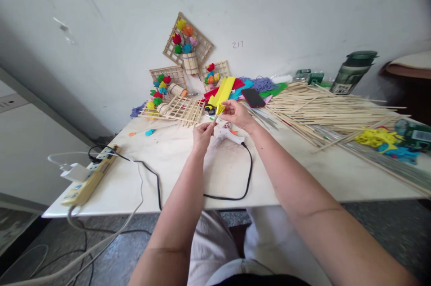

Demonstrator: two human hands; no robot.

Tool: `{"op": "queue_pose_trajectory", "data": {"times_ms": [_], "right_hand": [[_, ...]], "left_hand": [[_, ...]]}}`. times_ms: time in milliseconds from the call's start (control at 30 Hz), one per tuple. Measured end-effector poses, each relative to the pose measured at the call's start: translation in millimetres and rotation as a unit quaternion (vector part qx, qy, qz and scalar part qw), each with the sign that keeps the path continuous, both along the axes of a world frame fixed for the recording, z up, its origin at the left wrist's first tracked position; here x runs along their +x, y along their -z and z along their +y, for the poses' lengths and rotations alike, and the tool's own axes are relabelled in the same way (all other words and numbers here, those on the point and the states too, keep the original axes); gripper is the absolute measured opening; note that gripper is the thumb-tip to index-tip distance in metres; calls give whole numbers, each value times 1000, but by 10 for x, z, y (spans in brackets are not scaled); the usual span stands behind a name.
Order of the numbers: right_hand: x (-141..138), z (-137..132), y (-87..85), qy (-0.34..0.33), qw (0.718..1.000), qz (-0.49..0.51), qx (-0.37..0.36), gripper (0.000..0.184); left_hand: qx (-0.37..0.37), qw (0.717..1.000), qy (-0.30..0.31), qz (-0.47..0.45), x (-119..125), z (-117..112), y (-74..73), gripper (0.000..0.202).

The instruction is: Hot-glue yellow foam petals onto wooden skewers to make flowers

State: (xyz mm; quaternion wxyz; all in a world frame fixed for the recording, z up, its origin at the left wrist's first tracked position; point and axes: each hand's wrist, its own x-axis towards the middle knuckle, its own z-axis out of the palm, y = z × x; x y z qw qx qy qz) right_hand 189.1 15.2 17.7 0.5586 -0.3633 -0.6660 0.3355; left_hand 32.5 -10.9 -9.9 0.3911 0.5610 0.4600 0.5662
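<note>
My left hand (202, 134) is pinched shut on the lower end of a thin stick above the white table (303, 169). At the stick's top sits a small yellow felt flower (220, 108), and my right hand (237, 114) closes its fingertips on that flower. A white glue gun (230, 135) lies on the table just under both hands, with its black cord (247, 173) looping toward the front edge.
Wooden lattice frames with felt flowers (175, 108) lean and lie at the back left. Felt sheets (225, 89) and a phone (253, 97) sit behind my hands. A heap of bamboo sticks (330, 108) covers the right. A power strip (89, 178) rests at the left edge.
</note>
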Motion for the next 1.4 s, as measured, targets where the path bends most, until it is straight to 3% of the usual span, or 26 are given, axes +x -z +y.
{"op": "queue_pose_trajectory", "data": {"times_ms": [167,400,767,1100,1400], "right_hand": [[-46,18,6,42,998,-33,33,51],[-35,5,-17,29,998,-24,50,41],[-25,-5,-17,49,995,-44,71,43],[-11,32,9,39,997,-24,55,47],[-49,9,-20,30,999,19,19,37]], "left_hand": [[2,1000,2,19,0,0,10,28],[-12,999,11,29,-6,10,35,32],[-31,999,28,17,-3,-1,34,36],[-45,998,44,-12,4,-34,10,35],[-65,993,80,-53,-4,-35,3,37]]}}
